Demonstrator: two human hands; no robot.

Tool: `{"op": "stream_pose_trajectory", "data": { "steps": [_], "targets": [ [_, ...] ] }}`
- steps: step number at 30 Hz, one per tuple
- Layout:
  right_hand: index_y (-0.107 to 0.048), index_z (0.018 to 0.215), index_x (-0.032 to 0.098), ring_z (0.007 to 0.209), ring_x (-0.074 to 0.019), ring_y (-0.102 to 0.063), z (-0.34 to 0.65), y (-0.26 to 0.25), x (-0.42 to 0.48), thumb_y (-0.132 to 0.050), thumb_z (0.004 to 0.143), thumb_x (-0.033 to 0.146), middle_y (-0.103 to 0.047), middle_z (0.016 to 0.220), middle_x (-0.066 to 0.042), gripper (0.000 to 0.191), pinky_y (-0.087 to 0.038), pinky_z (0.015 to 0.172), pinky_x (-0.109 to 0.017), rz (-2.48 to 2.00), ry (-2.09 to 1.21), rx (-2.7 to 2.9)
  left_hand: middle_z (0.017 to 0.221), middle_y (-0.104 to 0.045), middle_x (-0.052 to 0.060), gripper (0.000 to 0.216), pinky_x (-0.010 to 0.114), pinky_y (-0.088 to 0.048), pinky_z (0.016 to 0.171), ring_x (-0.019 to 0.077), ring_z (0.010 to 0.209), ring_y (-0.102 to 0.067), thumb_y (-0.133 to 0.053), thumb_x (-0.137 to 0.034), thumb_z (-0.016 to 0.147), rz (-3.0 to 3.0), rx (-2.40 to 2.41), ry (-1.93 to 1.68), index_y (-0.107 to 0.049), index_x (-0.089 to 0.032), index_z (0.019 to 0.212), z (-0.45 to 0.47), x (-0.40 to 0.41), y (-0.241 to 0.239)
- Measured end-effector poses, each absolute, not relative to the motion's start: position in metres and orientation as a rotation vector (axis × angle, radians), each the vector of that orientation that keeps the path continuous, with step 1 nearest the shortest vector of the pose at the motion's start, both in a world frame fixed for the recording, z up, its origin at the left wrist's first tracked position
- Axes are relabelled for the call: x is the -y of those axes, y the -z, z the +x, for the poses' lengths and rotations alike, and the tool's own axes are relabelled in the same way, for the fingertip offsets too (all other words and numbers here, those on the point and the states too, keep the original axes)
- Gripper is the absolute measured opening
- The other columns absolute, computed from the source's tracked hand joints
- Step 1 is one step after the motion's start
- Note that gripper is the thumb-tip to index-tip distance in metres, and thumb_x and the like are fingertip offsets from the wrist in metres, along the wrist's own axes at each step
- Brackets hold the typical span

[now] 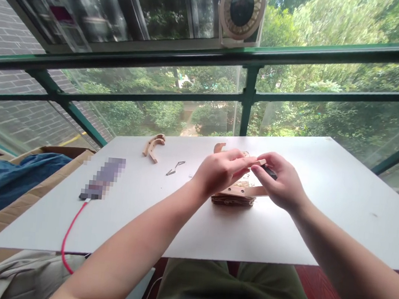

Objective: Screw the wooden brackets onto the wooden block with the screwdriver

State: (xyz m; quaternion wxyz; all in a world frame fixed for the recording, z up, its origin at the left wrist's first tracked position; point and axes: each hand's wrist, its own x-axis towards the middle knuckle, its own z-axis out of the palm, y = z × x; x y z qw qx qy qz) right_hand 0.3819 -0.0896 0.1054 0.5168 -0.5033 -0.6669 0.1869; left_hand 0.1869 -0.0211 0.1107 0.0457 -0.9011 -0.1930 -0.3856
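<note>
Carefully: left hand pinching a pale wooden strip, right hand clasping a black tool, best braced on the white desk.

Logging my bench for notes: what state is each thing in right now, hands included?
left hand: pinching the small wooden piece
right hand: closed on a dark object
wooden assembly: resting on the table, under both hands
curved wooden parts: loose, untouched
metal pins: loose, scattered
red cable: draped off the table edge

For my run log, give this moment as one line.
left hand: pinches wooden piece | right hand: grips dark object | beneath: wooden assembly on table
</note>
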Motion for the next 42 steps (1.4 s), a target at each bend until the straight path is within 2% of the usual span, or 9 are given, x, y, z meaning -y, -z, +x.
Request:
{"op": "stream_pose_trajectory", "data": {
  "steps": [4,7,12,15,19,25,32,37,42],
  "targets": [
    [-0.065,0.093,0.019,0.059,-0.0118,-0.055,0.385,-0.109,0.088,-0.066,0.091,0.036,-0.061,0.068,0.002,0.018,-0.042,0.057,-0.026,-1.239,-0.462,1.558,0.101,-0.077,0.004,0.03,0.022,-0.048,0.059,0.0124,0.078,-0.07,-0.058,-0.029,0.099,-2.678,0.55,1.167,-0.071,-0.028,0.126,0.193,0.018,-0.11],
    [-0.065,0.097,0.018,0.069,-0.0146,-0.061,0.386,-0.11,0.087,-0.064,0.092,0.035,-0.066,0.077,-0.001,0.017,-0.046,0.065,-0.029,-1.255,-0.494,1.562,0.1,-0.077,0.003,0.027,0.022,-0.047,0.059,0.0122,0.079,-0.07,-0.061,-0.025,0.096,-2.668,0.519,1.153,-0.07,-0.028,0.122,0.195,0.013,-0.111],
    [-0.064,0.107,0.018,0.078,-0.019,-0.067,0.394,-0.109,0.081,-0.059,0.094,0.03,-0.07,0.085,-0.004,0.018,-0.05,0.072,-0.034,-1.247,-0.524,1.537,0.098,-0.075,0.004,0.025,0.032,-0.056,0.085,0.0181,0.094,-0.07,-0.066,-0.019,0.091,-2.689,0.352,1.216,-0.07,-0.025,0.115,0.185,0.006,-0.12],
    [-0.064,0.108,0.018,0.078,-0.0196,-0.068,0.403,-0.105,0.078,-0.059,0.094,0.027,-0.069,0.085,-0.004,0.018,-0.05,0.072,-0.034,-1.236,-0.523,1.504,0.107,-0.074,0.006,0.029,0.038,-0.056,0.094,0.0211,0.102,-0.068,-0.072,-0.019,0.085,-2.525,0.454,1.564,-0.069,-0.023,0.114,0.172,-0.001,-0.116],
    [-0.065,0.107,0.017,0.079,-0.019,-0.069,0.415,-0.096,0.074,-0.06,0.092,0.022,-0.069,0.085,-0.004,0.016,-0.052,0.074,-0.033,-1.166,-0.599,1.508,0.116,-0.07,0.009,0.034,0.034,-0.061,0.084,0.0207,0.103,-0.069,-0.071,-0.021,0.087,-2.544,0.774,1.805,-0.067,-0.02,0.12,0.156,-0.014,-0.086],
    [-0.068,0.106,0.017,0.08,-0.0179,-0.068,0.429,-0.08,0.065,-0.066,0.089,0.022,-0.07,0.089,-0.005,0.017,-0.052,0.072,-0.03,-1.088,-0.716,1.54,0.113,-0.071,0.007,0.031,0.031,-0.065,0.079,0.0164,0.095,-0.071,-0.071,-0.02,0.087,-2.849,0.838,1.891,-0.071,-0.022,0.118,0.144,-0.021,-0.04],
    [-0.071,0.11,0.02,0.083,-0.0186,-0.066,0.431,-0.068,0.064,-0.066,0.092,0.026,-0.071,0.098,-0.007,0.02,-0.048,0.07,-0.03,-1.146,-0.709,1.578,0.108,-0.072,0.008,0.035,0.03,-0.064,0.082,0.0165,0.095,-0.07,-0.072,-0.014,0.085,-2.985,0.853,1.817,-0.072,-0.021,0.119,0.133,-0.019,-0.038],
    [-0.071,0.111,0.022,0.075,-0.0155,-0.058,0.43,-0.062,0.07,-0.065,0.092,0.026,-0.069,0.099,-0.006,0.02,-0.044,0.064,-0.03,-1.183,-0.613,1.639,0.104,-0.073,0.007,0.033,0.031,-0.062,0.083,0.0165,0.093,-0.069,-0.071,-0.013,0.086,-2.953,0.809,1.795,-0.073,-0.022,0.117,0.132,-0.018,-0.038],
    [-0.068,0.121,0.025,0.091,-0.0208,-0.065,0.431,-0.053,0.069,-0.065,0.093,0.024,-0.07,0.106,-0.008,0.028,-0.05,0.074,-0.032,-1.104,-0.657,1.606,0.101,-0.073,0.006,0.03,0.035,-0.06,0.084,0.0181,0.092,-0.069,-0.07,-0.013,0.085,-2.931,0.796,1.756,-0.073,-0.022,0.114,0.133,-0.015,-0.042]
  ]
}}
